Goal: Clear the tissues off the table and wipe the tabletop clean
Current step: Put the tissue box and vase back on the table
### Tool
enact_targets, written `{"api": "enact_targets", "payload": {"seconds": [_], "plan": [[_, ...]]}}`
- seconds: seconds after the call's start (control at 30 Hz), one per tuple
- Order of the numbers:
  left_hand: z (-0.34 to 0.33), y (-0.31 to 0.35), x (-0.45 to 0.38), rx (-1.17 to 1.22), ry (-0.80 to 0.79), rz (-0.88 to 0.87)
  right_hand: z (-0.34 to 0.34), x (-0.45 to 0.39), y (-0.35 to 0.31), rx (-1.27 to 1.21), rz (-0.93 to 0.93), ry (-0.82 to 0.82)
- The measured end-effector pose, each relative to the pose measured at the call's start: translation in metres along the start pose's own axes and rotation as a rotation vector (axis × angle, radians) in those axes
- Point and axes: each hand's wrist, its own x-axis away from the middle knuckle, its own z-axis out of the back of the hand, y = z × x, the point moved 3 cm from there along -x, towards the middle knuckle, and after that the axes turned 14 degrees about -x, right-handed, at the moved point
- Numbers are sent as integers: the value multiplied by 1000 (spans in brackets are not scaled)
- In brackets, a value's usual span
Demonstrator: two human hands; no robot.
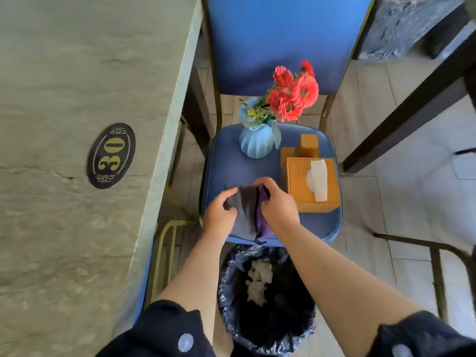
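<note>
Crumpled tissues (258,280) fill the bin; each hand, left hand (220,212) and right hand (277,205), grips soft folded cloth (246,210).

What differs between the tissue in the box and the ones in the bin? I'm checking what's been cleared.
The tissue in the wooden box is one flat, smooth sheet standing up from the slot; the tissues in the bin are several crumpled wads lying loose in the black liner. Both are white.

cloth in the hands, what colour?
Dark grey cloth with a purple side showing; head view, the only one.
</note>
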Motion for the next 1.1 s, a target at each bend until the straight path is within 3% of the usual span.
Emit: {"api": "enact_targets", "payload": {"seconds": [0.2,0.43,0.53,0.63,0.73,0.8,1.0,1.1], "plan": [[-9,-3,-53,-51,-23,-26,-13,-51,4,78,8,40],[-2,17,-69,-168,-44,-39,-4,-49,3,29,15,-49],[-3,38,-61,-147,7,-116,25,-30,-6,-92,172,103],[-17,61,-45,-58,-3,-174,65,-11,-2,-105,299,381],[-44,80,-28,10,-70,-191,100,-7,26,-66,169,572],[-66,89,-20,30,-120,-184,114,-14,50,-134,22,533],[-115,96,-12,114,-151,-91,112,-35,91,-580,-135,101],[-129,92,-10,162,-129,-91,105,-38,98,-632,-161,59]]}}
